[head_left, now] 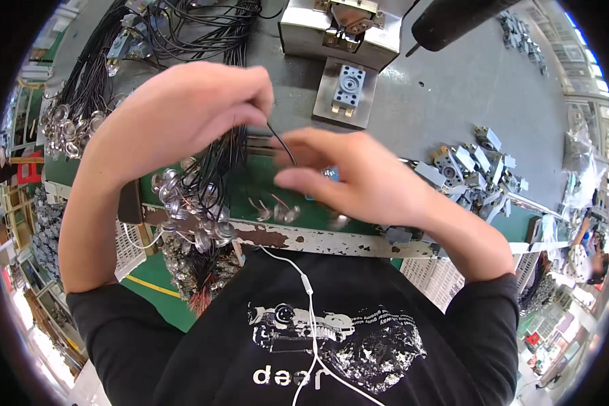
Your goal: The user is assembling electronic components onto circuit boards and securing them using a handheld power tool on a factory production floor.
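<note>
Bent inward at the wrist, my left hand [230, 98] is closed, with a thin black cable [281, 143] coming out below its fingertips. That cable slants down to my right hand [358, 172], whose thumb and forefinger are apart and blurred by motion. Whether the right fingers grip the cable cannot be made out. Under the hands, small round metal caps [277, 211] lie on the green mat [254, 183]. A blue object [330, 174] is partly hidden behind my right hand. Ahead, a grey rectangular block [349, 84] with two brass-coloured tabs sits on a metal plate [323, 101].
A metal fixture [298, 34] stands at the back, with a black tool [446, 24] hanging right of it. Grey housings [463, 166] are piled at right. Black cables [233, 54] and bundled metal caps [196, 203] lie at left. The bench's chipped edge [304, 240] runs before me.
</note>
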A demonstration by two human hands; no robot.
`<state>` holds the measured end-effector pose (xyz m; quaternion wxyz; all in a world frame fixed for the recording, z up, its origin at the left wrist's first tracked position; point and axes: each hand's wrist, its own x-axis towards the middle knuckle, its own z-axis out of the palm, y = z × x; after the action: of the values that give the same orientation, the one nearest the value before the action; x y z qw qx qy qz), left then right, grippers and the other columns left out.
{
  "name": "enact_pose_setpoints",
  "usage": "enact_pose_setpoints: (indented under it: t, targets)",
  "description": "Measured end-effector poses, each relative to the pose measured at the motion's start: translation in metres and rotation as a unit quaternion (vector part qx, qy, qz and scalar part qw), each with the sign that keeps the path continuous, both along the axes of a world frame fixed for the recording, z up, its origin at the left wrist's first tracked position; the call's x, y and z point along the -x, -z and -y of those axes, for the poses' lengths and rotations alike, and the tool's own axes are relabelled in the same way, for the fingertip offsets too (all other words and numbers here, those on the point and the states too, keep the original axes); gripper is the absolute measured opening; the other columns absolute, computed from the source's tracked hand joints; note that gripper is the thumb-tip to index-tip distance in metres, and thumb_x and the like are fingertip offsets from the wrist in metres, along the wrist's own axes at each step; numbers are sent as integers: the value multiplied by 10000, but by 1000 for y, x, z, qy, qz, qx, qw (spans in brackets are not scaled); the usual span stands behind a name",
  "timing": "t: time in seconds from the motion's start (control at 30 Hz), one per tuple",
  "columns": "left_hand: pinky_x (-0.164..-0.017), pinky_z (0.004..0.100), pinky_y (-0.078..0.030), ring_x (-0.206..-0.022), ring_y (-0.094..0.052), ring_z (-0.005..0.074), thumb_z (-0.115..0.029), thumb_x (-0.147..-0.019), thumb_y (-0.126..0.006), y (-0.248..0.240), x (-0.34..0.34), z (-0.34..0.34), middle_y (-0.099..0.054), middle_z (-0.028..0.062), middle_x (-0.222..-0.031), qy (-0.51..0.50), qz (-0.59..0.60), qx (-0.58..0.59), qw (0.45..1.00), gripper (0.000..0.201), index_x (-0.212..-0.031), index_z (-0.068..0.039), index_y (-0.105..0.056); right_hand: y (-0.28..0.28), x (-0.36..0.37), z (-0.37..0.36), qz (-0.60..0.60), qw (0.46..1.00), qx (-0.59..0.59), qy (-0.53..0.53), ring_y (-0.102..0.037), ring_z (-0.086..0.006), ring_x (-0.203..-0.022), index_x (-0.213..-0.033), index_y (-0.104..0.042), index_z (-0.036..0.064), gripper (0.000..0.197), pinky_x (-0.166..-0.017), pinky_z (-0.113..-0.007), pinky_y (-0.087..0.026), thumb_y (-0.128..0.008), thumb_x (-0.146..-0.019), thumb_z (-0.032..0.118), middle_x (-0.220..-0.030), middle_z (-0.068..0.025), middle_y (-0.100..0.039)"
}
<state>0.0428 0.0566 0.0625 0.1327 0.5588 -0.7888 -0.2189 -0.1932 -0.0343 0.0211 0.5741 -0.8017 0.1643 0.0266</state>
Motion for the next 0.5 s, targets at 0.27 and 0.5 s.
enact_pose_setpoints:
  t: [0.27,0.5]
  targets:
    - [-865,447,-519,-970,-649,321,-89,-823,-765,14,26,-36,-612,89,-1079,-13,1,61,998,273,-1053,-101,-618,-10,11,28,-137,967,-209,-46,-706,-114,-731,-1299,-600,57,284,-613,-275,-538,-620,-1035,159,-835,-51,-732]
    - [-967,453,-482,-1101,-609,294,-157,-778,-816,12,46,-20,-646,40,-1141,-36,10,167,985,422,-1174,-98,-680,-43,20,27,-132,982,-130,-27,-678,-115,-670,-1383,-593,42,392,-614,-299,-544,-647,-1004,128,-783,-52,-722]
